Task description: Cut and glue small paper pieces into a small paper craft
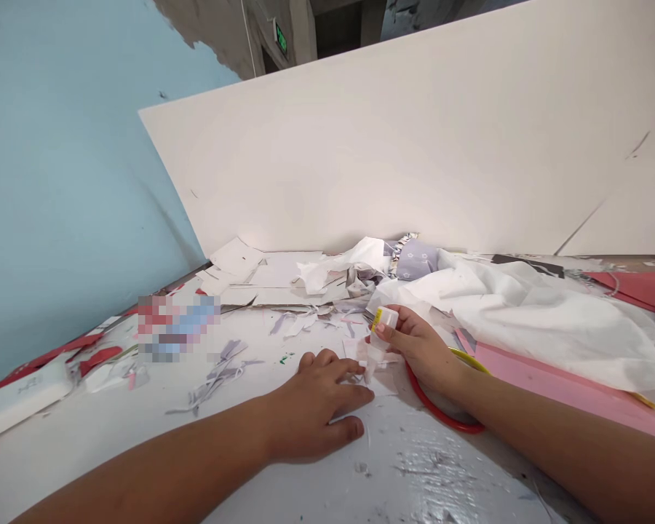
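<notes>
My right hand (423,346) grips a small white squeeze bottle (383,327) with a yellow label between thumb and fingers. The bottle is tilted nozzle-down over a small pale piece of paper (385,386) on the white tabletop (262,466). Palm down, my left hand (327,404) rests with its fingers apart. Its index and middle fingertips lie at the paper's left edge, beside the nozzle. Whether the nozzle touches the paper, I cannot tell. Below my right wrist lies a red and yellow ring (442,418), partly hidden by the forearm.
Crumpled white sheeting (535,313) and a pink sheet (562,393) lie at right. Behind them stands a large white panel (360,160). Card pieces (284,276), grey paper strips (218,375) and red scraps (101,358) litter the back and left, near a blue wall (60,182).
</notes>
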